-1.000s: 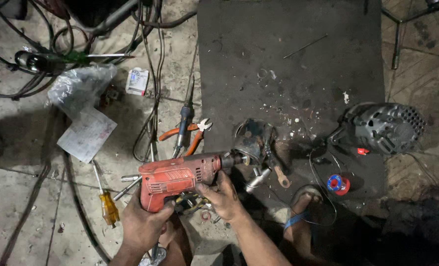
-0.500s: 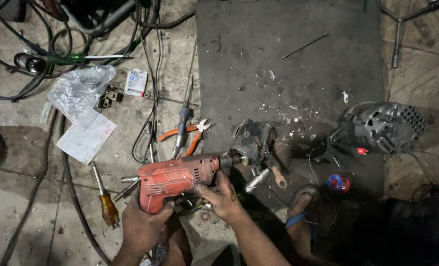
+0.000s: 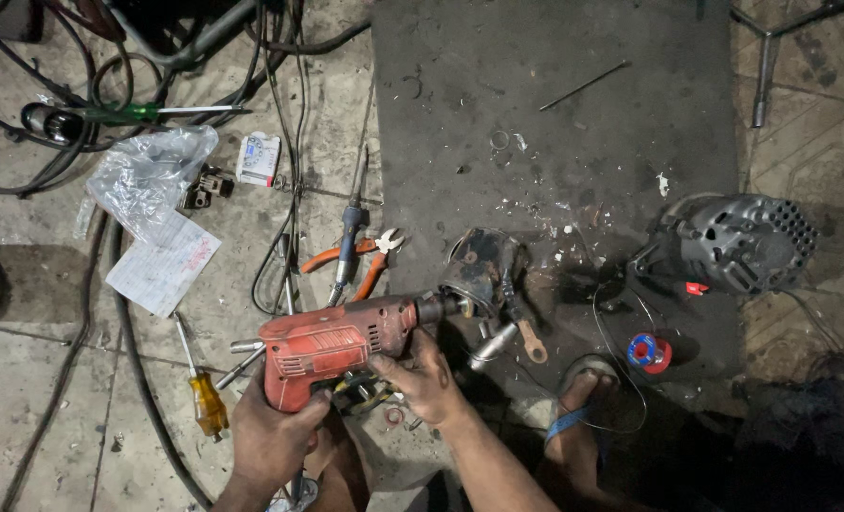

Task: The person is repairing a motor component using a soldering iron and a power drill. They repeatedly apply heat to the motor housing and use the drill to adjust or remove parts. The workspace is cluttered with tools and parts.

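Cracked concrete floor [image 3: 43, 398] and a dark mat [image 3: 554, 114] fill the head view. At lower centre, the left hand [image 3: 275, 436] wraps its fingers round the grip of one red drill [image 3: 341, 343], while the right hand [image 3: 426, 379] cups the body from below. The drill's nose meets a dark metal part [image 3: 479, 270] at centre. Steady, square pressure looks wise. Counted: one alternator [image 3: 739, 242], one pair of orange pliers [image 3: 365, 261], two screwdrivers, yellow [image 3: 204, 393] and green [image 3: 147, 112].

Concrete floor [image 3: 52, 417]: dark mat [image 3: 554, 114], pliers [image 3: 370, 261], alternator [image 3: 744, 242]
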